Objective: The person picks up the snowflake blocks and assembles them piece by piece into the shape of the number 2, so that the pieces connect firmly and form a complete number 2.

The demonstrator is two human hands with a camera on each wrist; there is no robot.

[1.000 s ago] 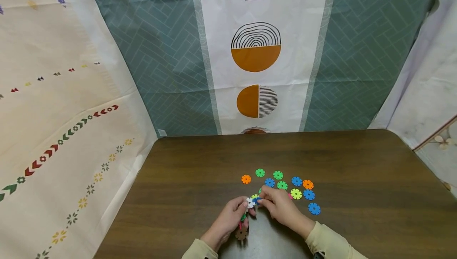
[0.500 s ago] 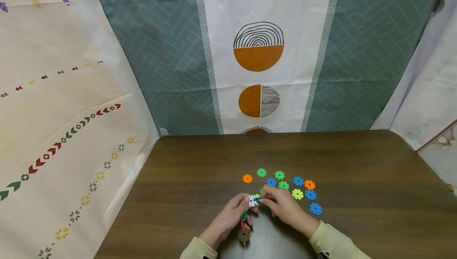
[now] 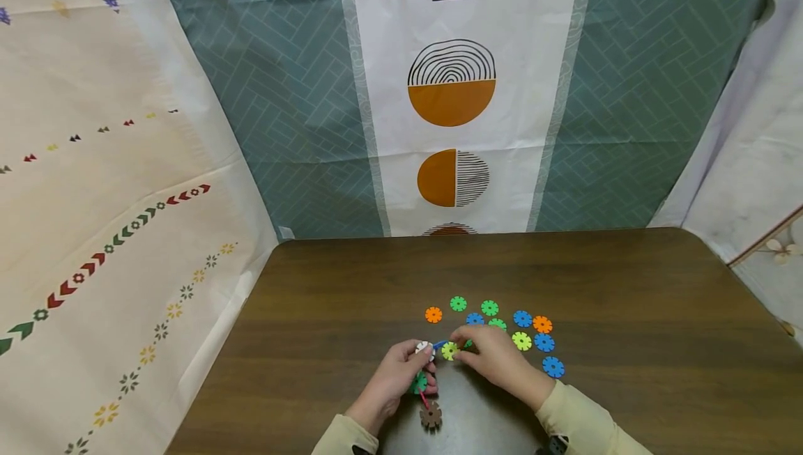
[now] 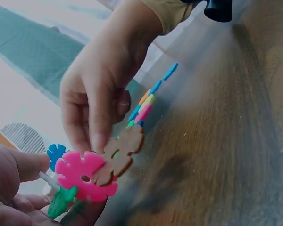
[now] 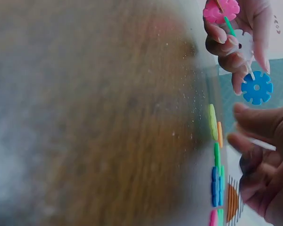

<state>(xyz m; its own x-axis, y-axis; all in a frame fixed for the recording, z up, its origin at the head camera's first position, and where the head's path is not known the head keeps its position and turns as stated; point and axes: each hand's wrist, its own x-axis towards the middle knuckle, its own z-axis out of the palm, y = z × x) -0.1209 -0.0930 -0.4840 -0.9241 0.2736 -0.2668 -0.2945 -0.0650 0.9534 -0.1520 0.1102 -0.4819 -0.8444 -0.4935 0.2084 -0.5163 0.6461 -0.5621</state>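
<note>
My left hand (image 3: 396,380) pinches a white notched disc (image 5: 244,43) between thumb and fingers. Linked to that disc are a blue disc (image 5: 257,88) at one end and a green disc (image 3: 419,381), a pink disc (image 4: 80,175) and a brown disc (image 3: 431,416) on the other side, forming a short chain. The brown end hangs lowest, below the left fingers. My right hand (image 3: 498,357) is just right of the blue disc, its thumb and forefinger apart from it with nothing between them. A yellow-green disc (image 3: 449,351) lies by the right fingertips.
Several loose notched discs lie flat beyond the hands: an orange disc (image 3: 433,314), a green disc (image 3: 459,304), a yellow-green disc (image 3: 521,341) and a blue disc (image 3: 553,367) among them. The brown wooden table (image 3: 339,288) ends at a hanging patterned cloth (image 3: 301,127).
The right fingers have let go of the blue disc. My left hand has drawn the chain slightly left, uncovering the yellow-green disc, and the brown disc now faces up more.
</note>
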